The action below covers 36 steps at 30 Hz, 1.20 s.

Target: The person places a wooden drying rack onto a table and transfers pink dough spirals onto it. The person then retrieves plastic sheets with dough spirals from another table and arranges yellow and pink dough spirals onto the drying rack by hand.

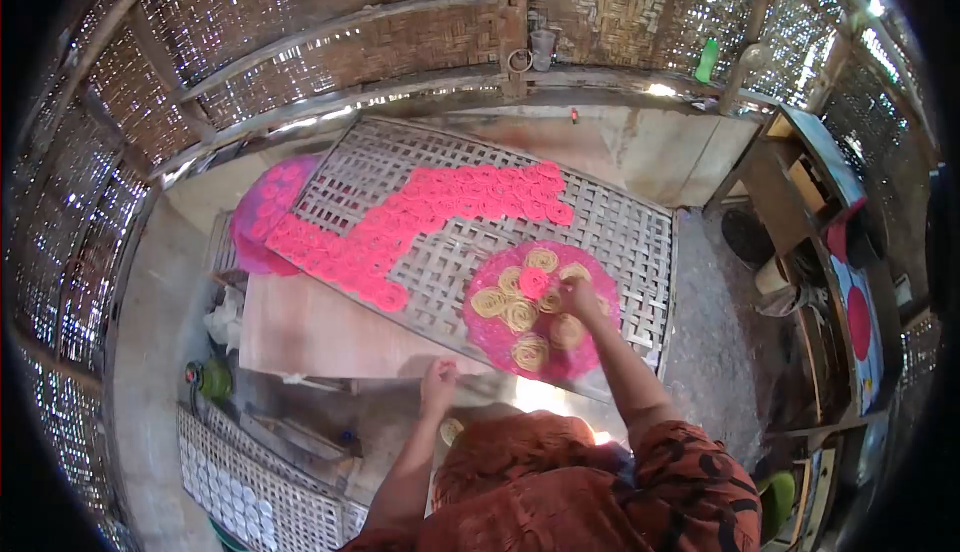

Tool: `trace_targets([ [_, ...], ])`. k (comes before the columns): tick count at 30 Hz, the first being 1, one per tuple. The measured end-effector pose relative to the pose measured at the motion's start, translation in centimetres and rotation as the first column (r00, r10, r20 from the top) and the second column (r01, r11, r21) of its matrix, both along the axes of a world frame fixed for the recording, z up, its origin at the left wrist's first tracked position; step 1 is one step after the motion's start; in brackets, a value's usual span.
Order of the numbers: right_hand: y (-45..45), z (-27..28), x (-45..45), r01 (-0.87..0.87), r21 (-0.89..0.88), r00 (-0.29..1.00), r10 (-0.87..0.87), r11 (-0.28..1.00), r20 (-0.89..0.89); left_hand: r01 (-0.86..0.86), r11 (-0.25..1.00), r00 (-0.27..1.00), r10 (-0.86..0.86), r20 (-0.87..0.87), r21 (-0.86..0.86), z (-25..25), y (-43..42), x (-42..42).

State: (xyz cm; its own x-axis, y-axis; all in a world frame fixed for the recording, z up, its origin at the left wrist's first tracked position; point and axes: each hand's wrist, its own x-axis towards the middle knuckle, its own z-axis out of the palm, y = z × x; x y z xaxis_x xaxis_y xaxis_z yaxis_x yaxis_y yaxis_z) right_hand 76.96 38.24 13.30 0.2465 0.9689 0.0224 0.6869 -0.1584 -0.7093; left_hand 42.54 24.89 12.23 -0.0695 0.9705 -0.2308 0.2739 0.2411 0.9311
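My right hand point(578, 298) reaches over a round pink tray point(484, 345), its fingers drawn together beside a pale yellow spiral coil point(575, 272). What they hold, if anything, is too small to make out. Several other yellow coils point(519, 315) and a pink coil point(533, 283) lie on the tray. The tray sits at the near right of a slatted bamboo rack point(450, 292). Near the rack's front edge, my left hand point(438, 382) is raised with curled fingers, their contents unclear. A band of bright pink coils point(440, 196) covers part of the rack.
Under the rack's left end is a light wooden board point(300, 327). A pink-purple covered bundle point(265, 222) stands behind the left corner. At lower left, another rack point(310, 512) carries several white discs point(225, 492). Wooden shelving point(815, 192) lines the right side.
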Motion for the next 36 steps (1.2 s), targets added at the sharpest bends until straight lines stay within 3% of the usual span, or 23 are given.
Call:
trace_targets([
  [2, 2.6, -1.3, -2.1, 0.066, 0.035, 0.996, -0.068, 0.997, 0.059, 0.122, 0.993, 0.991, -0.122, -0.051, 0.000, 2.7, -1.2, -2.8],
  [4, 4.2, -2.9, -3.4, 0.041, -0.027, 0.869, -0.022, 0.999, 0.495, 0.195, 0.981, 0.980, -0.195, -0.026, -0.012, 2.4, -2.2, -7.2],
  [6, 4.7, -3.2, -4.2, -0.057, -0.071, 0.748, 0.090, 0.996, 0.657, 0.223, 0.973, 0.962, -0.209, 0.173, -0.065, 1.9, -3.4, -11.7],
  [8, 4.5, -1.1, -5.5, 0.199, -0.173, 0.933, -0.133, 0.965, 0.335, 0.156, 0.988, 0.977, -0.154, 0.145, -0.006, 1.2, -4.2, -15.2],
  [9, 4.6, 2.3, -7.1, 0.214, -0.289, 0.967, -0.160, 0.933, 0.200, 0.134, 0.989, 0.982, -0.125, 0.142, -0.058, 0.0, -4.4, -17.1],
  [10, 4.5, 4.0, -8.7, 0.202, -0.296, 0.969, -0.146, 0.934, 0.199, 0.121, 0.991, 0.984, -0.111, 0.142, -0.065, 0.2, -4.0, -18.3],
  [13, 4.8, 4.3, -12.6, 0.050, 0.052, 0.980, -0.039, 0.997, -0.193, 0.040, 0.982, 0.999, -0.034, 0.037, -0.187, 0.0, -2.3, -20.4],
  [14, 4.6, 6.0, -14.8, -0.036, 0.039, 0.989, 0.041, 0.999, -0.141, 0.020, 0.991, 0.997, -0.009, 0.081, -0.131, -1.3, -1.2, -21.1],
  [16, 4.4, 5.4, -19.5, -0.200, 0.148, 0.890, 0.243, 0.969, -0.386, -0.011, 0.996, 0.994, 0.021, 0.111, -0.091, -2.3, -0.2, -21.9],
  [18, 4.7, 2.7, -23.2, -0.356, 0.082, 0.589, 0.291, 0.931, -0.754, -0.109, 0.992, 0.992, 0.112, 0.055, -0.058, -1.3, 2.9, -21.2],
  [20, 5.2, 2.4, -26.1, -0.474, -0.095, 0.687, 0.300, 0.876, -0.661, -0.117, 0.992, 0.989, 0.121, 0.083, -0.051, 1.9, 5.3, -19.6],
  [24, 5.4, 2.5, -27.7, -0.506, -0.159, 0.785, 0.375, 0.848, -0.493, -0.064, 0.997, 0.994, 0.067, 0.087, -0.040, 5.4, 8.4, -17.5],
  [26, 4.7, 5.0, -26.9, -0.565, 0.258, 0.780, 0.609, 0.784, -0.143, -0.018, 1.000, 0.999, 0.019, 0.035, -0.019, 5.4, 9.2, -16.5],
  [27, 4.1, 5.5, -25.8, -0.576, 0.229, 0.812, 0.583, 0.785, 0.045, 0.007, 1.000, 1.000, -0.007, -0.011, 0.008, 5.1, 9.6, -15.8],
  [30, 4.9, 5.4, -19.1, -0.442, 0.157, 0.897, 0.433, 0.883, 0.091, 0.219, 0.968, 0.974, -0.208, -0.093, 0.125, 3.3, 11.9, -11.7],
  [32, 5.2, 4.3, -14.0, -0.229, 0.049, 0.961, 0.218, 0.972, 0.171, 0.504, 0.828, 0.845, -0.414, -0.339, 0.244, 5.0, 14.8, -7.8],
  [34, 4.9, 0.4, -9.8, -0.069, 0.057, 0.808, 0.022, 0.996, 0.589, 0.622, 0.731, 0.766, -0.494, -0.410, 0.281, 4.7, 17.4, -3.4],
  [36, 4.6, 0.5, -9.3, -0.069, 0.049, 0.817, 0.029, 0.996, 0.576, 0.686, 0.695, 0.680, -0.505, -0.531, 0.217, 3.4, 19.0, 0.5],
])
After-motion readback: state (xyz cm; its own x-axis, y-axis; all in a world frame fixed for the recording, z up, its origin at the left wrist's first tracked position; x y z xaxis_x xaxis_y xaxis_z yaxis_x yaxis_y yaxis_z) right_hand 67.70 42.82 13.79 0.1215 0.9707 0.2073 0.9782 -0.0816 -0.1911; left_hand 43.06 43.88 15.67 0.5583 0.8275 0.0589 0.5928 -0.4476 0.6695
